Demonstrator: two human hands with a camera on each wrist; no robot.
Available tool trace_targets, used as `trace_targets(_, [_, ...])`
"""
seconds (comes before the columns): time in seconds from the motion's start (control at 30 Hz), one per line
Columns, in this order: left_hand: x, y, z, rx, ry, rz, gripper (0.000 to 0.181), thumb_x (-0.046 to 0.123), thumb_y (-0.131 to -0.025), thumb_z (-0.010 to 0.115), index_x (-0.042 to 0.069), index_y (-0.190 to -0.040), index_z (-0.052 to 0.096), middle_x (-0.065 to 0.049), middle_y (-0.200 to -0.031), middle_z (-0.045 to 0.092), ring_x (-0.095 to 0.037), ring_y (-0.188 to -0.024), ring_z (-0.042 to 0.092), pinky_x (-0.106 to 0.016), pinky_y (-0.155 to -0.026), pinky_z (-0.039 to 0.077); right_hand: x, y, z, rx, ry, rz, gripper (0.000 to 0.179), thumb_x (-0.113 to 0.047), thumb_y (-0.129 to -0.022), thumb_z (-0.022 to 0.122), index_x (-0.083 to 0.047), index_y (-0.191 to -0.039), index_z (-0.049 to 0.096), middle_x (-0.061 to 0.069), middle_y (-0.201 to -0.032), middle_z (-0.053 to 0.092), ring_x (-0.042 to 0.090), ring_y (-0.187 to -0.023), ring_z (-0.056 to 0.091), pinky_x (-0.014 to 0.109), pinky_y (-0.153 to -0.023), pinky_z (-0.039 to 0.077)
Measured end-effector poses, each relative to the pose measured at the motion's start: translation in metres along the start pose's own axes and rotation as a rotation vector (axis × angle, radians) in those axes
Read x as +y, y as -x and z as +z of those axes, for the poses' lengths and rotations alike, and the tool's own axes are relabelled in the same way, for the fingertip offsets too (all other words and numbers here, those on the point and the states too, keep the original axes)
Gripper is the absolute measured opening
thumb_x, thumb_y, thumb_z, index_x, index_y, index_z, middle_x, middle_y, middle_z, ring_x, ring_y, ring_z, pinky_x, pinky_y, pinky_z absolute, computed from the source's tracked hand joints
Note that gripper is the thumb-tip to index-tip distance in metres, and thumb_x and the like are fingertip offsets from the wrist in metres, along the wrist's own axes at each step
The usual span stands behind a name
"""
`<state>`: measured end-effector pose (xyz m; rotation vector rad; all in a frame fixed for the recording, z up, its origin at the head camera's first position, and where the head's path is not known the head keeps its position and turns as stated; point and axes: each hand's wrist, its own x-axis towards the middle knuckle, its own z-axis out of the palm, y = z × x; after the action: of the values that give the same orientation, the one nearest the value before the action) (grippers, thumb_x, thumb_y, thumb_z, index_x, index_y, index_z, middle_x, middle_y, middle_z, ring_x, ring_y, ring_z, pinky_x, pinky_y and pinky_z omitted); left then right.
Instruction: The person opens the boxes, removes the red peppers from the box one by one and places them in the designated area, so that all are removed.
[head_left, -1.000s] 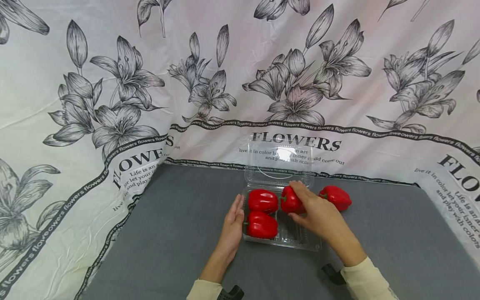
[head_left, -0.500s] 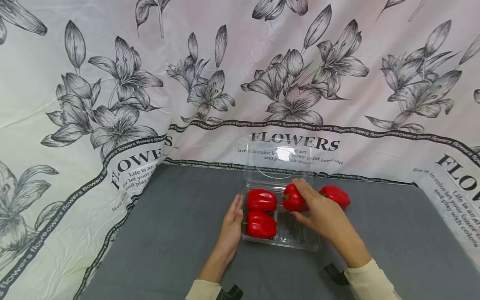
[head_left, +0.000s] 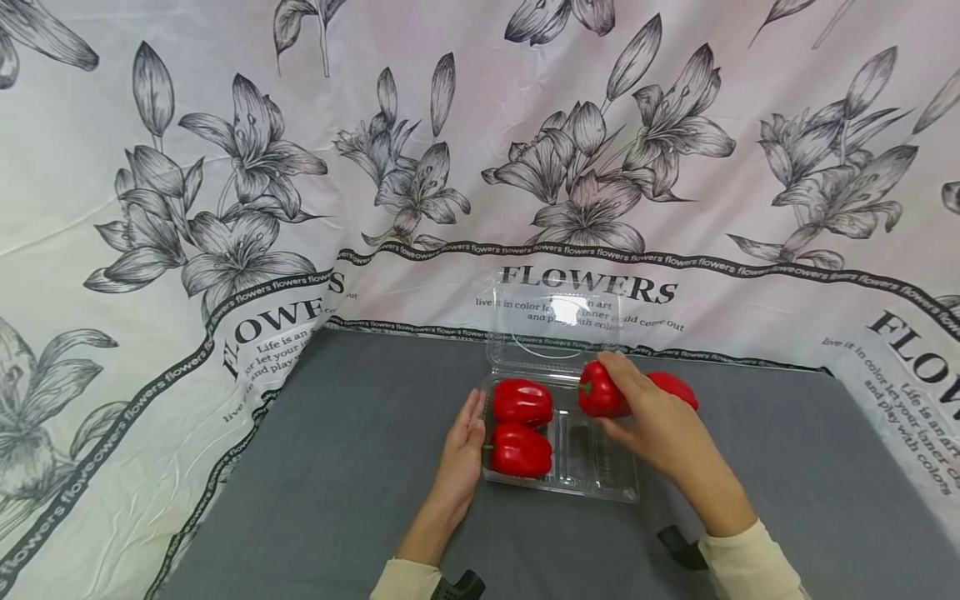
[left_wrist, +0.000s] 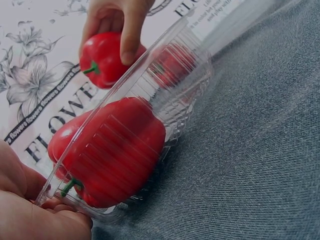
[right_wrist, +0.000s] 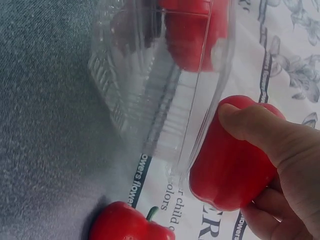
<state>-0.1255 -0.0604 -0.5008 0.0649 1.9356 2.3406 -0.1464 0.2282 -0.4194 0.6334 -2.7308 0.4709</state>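
A clear plastic clamshell box (head_left: 600,492) lies on the table with its lid (head_left: 558,325) raised at the back. Two red bell peppers, one behind (head_left: 522,402) and one in front (head_left: 520,451), fill its left half. My left hand (head_left: 461,450) rests along the box's left wall, fingers extended. Over the back right of the box, my right hand (head_left: 660,425) grips a third red bell pepper (head_left: 598,390), thumb on one side and fingers on the other. In the left wrist view this pepper (left_wrist: 102,60) is above the rim, green stem facing left.
Another red bell pepper (head_left: 675,388) lies on the grey tabletop (head_left: 360,450) right of the box, partly hidden by my right hand. A white flower-printed cloth (head_left: 420,283) hangs behind the table and along its sides.
My right hand has moved slightly right and up with its bell pepper, away from the two in the left half. The left hand and the box have stayed in place.
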Motion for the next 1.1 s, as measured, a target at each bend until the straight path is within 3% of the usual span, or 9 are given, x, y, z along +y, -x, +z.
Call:
trace_targets(0.37, [0.000,0.001,-0.001,0.003,-0.002,0.002,0.060,0.008,-0.114,0.037,0.005,-0.169,0.015,-0.010,-0.175,0.023,-0.029,-0.163,0.013,-0.053,-0.131,0.011,0.007,0.003,-0.007,0.026,0.018,0.025,0.093,-0.015,-0.079,0.093,-0.012,-0.158,0.045,0.021,-0.155,0.055,0.044,-0.104,0.073,0.064,-0.079,0.062])
trace_targets(0.8, [-0.001,-0.001,-0.002,0.014,0.002,0.004,0.060,0.006,-0.114,0.037,0.003,-0.169,0.015,-0.011,-0.175,0.023,-0.029,-0.163,0.015,-0.052,-0.131,0.011,0.018,0.008,-0.016,-0.022,0.008,0.088,0.095,-0.015,-0.083,0.090,-0.012,-0.163,0.038,0.023,-0.160,0.048,0.054,-0.106,0.070,0.072,-0.084,0.057])
trace_targets(1.1, [-0.001,0.000,-0.002,0.011,0.003,-0.001,0.060,0.007,-0.114,0.037,0.004,-0.169,0.014,-0.010,-0.175,0.023,-0.029,-0.163,0.014,-0.052,-0.131,0.011,0.029,0.013,-0.020,0.020,0.012,0.072,0.096,-0.013,-0.080,0.092,-0.008,-0.162,0.040,0.022,-0.158,0.050,0.053,-0.106,0.071,0.070,-0.084,0.057])
